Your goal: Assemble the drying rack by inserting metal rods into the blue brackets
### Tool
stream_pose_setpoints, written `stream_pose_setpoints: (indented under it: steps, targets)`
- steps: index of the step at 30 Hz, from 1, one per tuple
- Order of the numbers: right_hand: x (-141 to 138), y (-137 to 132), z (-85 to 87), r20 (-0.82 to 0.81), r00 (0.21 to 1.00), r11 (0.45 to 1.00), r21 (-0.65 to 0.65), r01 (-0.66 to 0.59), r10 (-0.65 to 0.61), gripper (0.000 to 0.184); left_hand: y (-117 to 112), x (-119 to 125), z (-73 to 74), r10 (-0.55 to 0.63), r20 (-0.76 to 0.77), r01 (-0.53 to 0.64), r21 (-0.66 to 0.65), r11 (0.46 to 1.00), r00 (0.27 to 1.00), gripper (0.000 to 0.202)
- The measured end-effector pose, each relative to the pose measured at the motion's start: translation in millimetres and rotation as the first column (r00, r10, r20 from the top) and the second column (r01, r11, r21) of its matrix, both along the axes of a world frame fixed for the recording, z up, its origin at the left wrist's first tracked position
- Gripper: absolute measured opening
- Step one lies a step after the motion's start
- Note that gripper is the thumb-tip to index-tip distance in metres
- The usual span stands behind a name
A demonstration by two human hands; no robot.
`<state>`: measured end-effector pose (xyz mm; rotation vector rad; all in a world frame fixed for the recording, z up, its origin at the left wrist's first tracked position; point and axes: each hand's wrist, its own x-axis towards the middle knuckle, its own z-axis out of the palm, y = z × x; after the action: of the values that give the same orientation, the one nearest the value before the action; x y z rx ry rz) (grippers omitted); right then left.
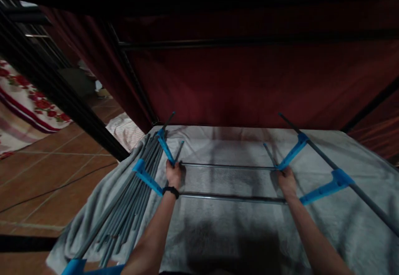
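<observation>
A frame of grey metal tubes with blue plastic connectors lies across the white cloth. Two crossbars, the far crossbar (229, 166) and the near crossbar (230, 198), join its sides. My left hand (173, 174), with a black band at the wrist, is closed around the frame's left corner, beside the far left connector (165, 145). At the opposite corner, my right hand (286, 182) grips the frame by the far right connector (293, 152). Closer to me are the near left connector (148, 177) and near right connector (327, 187). My fingertips are partly hidden.
Several loose grey tubes (131, 208) lie bundled at the left on the white cloth (218, 229). Dark red curtains (243, 83) hang behind. A black post (84, 112) slants along the left, beyond which are a tiled floor (62, 183) and a floral blanket (34, 100).
</observation>
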<state>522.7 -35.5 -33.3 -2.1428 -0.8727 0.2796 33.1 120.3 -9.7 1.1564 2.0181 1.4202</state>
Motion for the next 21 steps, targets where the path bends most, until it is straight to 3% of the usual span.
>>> stream_pose_setpoints:
  steps: [3,8,13,21]
  targets:
    - [6,4,-2.6,0.000,0.999,0.996,-0.071,0.047,-0.047,0.049,6,-4,-5.2,-0.040,-0.012,0.040,-0.018,0.999,0.999,0.007]
    - [12,7,-11.9,0.014,0.997,0.989,-0.126,0.080,-0.079,0.050,9,-11,-9.3,-0.055,-0.048,0.053,-0.039,0.998,0.997,0.016]
    - [8,5,-21.6,0.088,0.992,0.990,-0.098,0.100,-0.091,0.048,8,-12,-11.8,-0.048,-0.080,0.044,-0.048,0.998,0.996,0.018]
    - [-3,8,-14.6,0.077,0.989,0.992,-0.001,0.130,-0.129,0.044,9,-9,-9.7,0.007,-0.112,-0.013,-0.057,0.998,0.994,0.021]
